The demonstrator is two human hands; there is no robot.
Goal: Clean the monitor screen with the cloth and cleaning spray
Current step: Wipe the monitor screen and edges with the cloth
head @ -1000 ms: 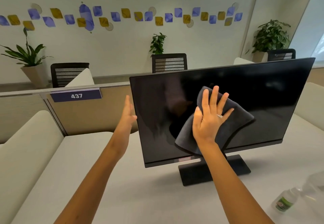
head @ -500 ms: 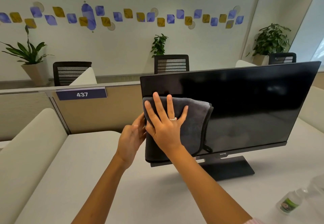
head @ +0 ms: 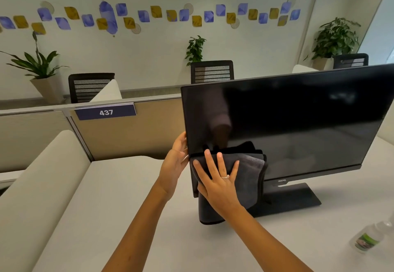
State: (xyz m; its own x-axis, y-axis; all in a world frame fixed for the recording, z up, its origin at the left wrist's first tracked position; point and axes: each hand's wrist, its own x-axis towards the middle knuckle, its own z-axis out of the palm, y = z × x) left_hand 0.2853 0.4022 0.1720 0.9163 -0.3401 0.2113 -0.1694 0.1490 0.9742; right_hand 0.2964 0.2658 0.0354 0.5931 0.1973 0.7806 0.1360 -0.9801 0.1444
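A black monitor [head: 287,122] stands on a dark flat base on the white desk [head: 128,207], its screen off and glossy. My right hand [head: 219,180] lies flat, fingers spread, pressing a dark grey cloth [head: 249,178] against the screen's lower left corner; the cloth hangs below the bottom bezel. My left hand [head: 175,163] grips the monitor's left edge, fingers behind it. A clear spray bottle [head: 370,238] with a green label lies on the desk at the far right, away from both hands.
A beige partition [head: 128,135] with a blue "437" tag runs behind the desk. Cream padded dividers flank both sides. Black mesh chairs [head: 211,71] and potted plants stand beyond, against a white wall.
My right hand swept the cloth from the screen's middle to its left edge, then down to the lower left corner. My left hand closed onto the monitor's left edge and stays there.
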